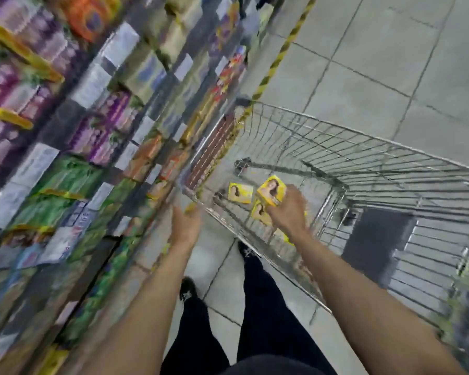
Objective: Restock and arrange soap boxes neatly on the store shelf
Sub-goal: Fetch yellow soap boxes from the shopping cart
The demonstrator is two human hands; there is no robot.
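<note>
As the right hand [289, 211] clasps a soap box [271, 193] by its sides, it looks light and stiff; the left hand [186, 224] is too blurred to tell.

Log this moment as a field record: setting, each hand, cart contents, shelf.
setting: store aisle; wire cart stands beside the shelf
right hand: right hand reaches into the cart and grips a yellow soap box
left hand: left hand is between shelf and cart; a yellow blur sits at its fingertips, grip unclear
cart contents: a loose yellow box lies flat; a second box is partly hidden by the right hand
shelf: packed with purple, green and orange packs, motion-blurred
</note>
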